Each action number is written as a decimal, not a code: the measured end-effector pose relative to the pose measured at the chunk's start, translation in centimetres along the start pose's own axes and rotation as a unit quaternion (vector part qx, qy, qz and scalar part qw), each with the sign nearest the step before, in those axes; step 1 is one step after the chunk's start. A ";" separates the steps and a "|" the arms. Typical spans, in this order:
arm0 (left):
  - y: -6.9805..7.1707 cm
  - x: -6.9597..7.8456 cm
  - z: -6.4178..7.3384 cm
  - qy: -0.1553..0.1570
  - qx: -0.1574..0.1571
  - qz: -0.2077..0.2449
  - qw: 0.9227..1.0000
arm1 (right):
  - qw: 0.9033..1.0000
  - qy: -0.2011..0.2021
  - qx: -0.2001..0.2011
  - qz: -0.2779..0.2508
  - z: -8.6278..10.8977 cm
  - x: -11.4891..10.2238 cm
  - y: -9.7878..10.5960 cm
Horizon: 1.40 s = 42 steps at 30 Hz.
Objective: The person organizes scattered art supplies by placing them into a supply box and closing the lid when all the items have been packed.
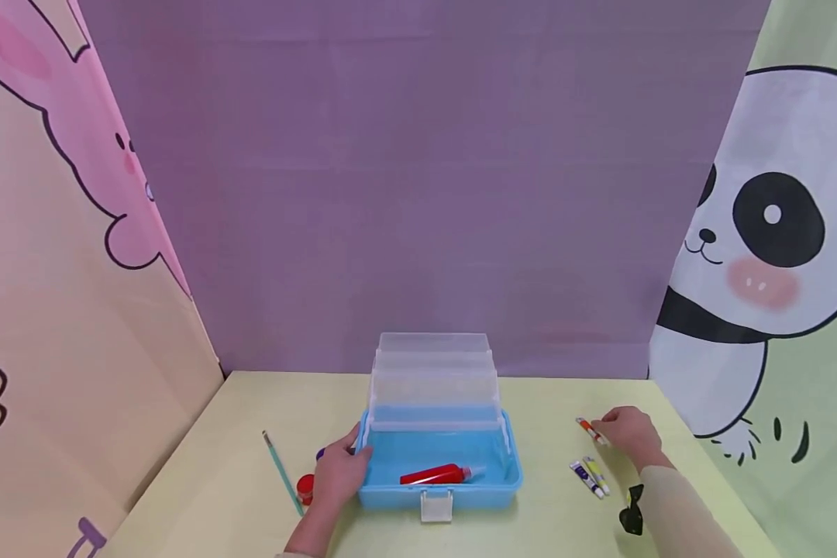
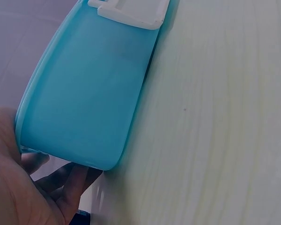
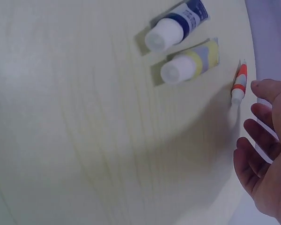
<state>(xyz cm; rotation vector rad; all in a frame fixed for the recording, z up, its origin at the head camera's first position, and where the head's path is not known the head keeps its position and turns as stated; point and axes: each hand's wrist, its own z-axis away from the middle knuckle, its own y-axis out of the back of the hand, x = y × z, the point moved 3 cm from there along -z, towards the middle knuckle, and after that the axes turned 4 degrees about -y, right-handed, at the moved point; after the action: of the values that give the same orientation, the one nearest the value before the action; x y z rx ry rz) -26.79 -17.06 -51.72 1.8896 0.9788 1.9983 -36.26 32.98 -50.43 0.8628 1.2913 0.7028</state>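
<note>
Left hand (image 1: pixel 342 470): curled on the edge of the blue box (image 1: pixel 474 500); right hand (image 1: pixel 628 432): fingers apart, beside the orange tube (image 1: pixel 589 429) on the bench (image 1: pixel 547 415); hazard, we judge: a glancing touch nudging that slim tube away

I see left hand (image 2: pixel 21 187), eight o'clock, holding blue plastic box (image 2: pixel 86 96) by one end; white latch (image 2: pixel 133 13) at twelve; wood-grain tabletop (image 2: pixel 215 117), three.

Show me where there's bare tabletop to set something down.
Bare tabletop lies between the blue box and the tubes, and left of the teal pencil. Crowded: left of the box, with the left grip, red jar and pencil; also around the tubes by the right grip.
</note>
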 end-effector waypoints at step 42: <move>-0.2 0.2 0.6 0.001 0.007 0.016 1.000 | 1.000 0.025 -0.013 0.001 0.1 -0.5 -1.7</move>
<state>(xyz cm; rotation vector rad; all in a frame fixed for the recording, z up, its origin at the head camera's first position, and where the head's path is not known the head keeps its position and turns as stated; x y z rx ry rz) -26.29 -16.66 -51.72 1.9226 0.9708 2.0152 -36.29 31.62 -51.62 0.8305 1.3232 0.7436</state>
